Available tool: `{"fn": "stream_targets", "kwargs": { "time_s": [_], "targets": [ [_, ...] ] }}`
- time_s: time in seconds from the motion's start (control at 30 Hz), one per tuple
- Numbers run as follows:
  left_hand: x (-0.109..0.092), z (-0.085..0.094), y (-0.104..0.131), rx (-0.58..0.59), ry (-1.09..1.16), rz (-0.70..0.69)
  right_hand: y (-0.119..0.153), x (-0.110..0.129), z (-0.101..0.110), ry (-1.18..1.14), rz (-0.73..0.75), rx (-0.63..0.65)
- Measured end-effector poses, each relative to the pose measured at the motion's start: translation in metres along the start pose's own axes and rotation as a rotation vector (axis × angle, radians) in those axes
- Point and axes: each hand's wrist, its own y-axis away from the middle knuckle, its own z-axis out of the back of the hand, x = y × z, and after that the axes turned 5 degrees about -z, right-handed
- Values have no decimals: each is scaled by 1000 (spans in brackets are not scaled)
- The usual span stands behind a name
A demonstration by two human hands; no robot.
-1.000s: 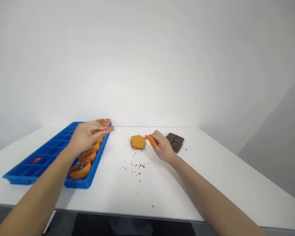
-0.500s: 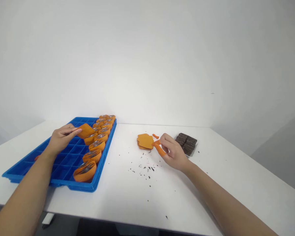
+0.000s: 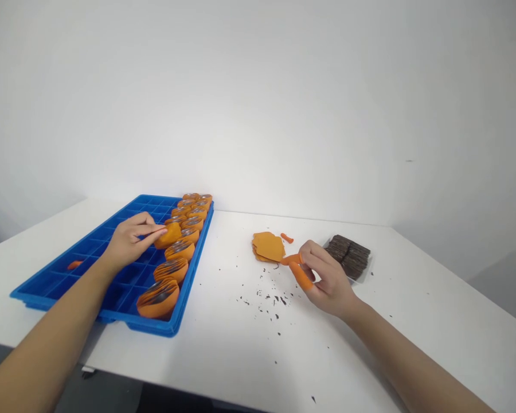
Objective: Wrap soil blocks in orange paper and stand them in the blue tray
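My left hand (image 3: pixel 131 238) pinches a folded orange sheet (image 3: pixel 168 234) between thumb and fingers, over the blue compartment tray (image 3: pixel 124 278). Beside it, along the tray's right side, stand several curled bundles of orange sheets (image 3: pixel 159 299) with dark, shiny tops. My right hand (image 3: pixel 324 279) has orange finger cots (image 3: pixel 300 277) on thumb and index finger. The tips of those two are close together at the lower right edge of a stack of flat orange sheets (image 3: pixel 270 246); I see nothing between them. The other fingers are curled in.
A white tray (image 3: pixel 367 271) of dark brown strips (image 3: pixel 348 255) stands behind my right hand. A loose orange finger cot (image 3: pixel 287 237) lies by the stack. Dark crumbs (image 3: pixel 279 300) are scattered on the white table (image 3: pixel 241 355). A small orange piece (image 3: pixel 74 265) lies in the blue tray.
My left hand has moved right with the sheet, which now looks more folded, close against the bundles. The camera view has shifted slightly; my right hand keeps its place by the stack.
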Motion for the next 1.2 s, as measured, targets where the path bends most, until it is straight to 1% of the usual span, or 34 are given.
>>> {"fn": "stream_targets", "kwargs": {
  "time_s": [0.1, 0.17, 0.23, 0.3, 0.37, 0.4, 0.47, 0.53, 0.63, 0.77, 0.9, 1.03, 1.13, 1.2],
  "targets": [
    [0, -3, 1, -85, -53, 7, 0, -1, -1, -12, -11, -1],
    [1, -4, 2, -109, -83, -9, 0, -1, -2, -9, -14, 6],
    [2, -5, 4, -123, -116, -68, 0, -1, -3, 0, -4, 5],
    [3, -6, 5, -139, -156, -155, -1, 0, -3, 6, 25, -1],
    [2, -7, 7, -115, -188, -233, -2, 0, -4, 6, 57, -9],
    [0, -8, 7, -80, -195, -257, -2, 1, -3, 6, 66, -12],
    [-3, -8, 7, 4, -192, -269, -3, 2, -3, 6, 72, -16],
    [-5, -9, 8, 52, -186, -263, -3, 2, -3, 6, 78, -19],
    [-3, -10, 8, 32, -209, -297, -3, 2, -3, 6, 87, -11],
    [10, -12, 10, 17, -243, -360, -2, 1, -3, 10, 95, 3],
    [19, -15, 10, 12, -190, -342, -1, 1, -3, 10, 99, 9],
    [20, -16, 10, 30, -107, -295, -1, 1, -3, -13, 92, 14],
    [18, -15, 10, 52, -98, -298, 0, 0, -4, -3, 86, 23],
    [17, -12, 9, 2, -138, -309, 0, -2, -4, 8, 82, 33]
  ]
}}
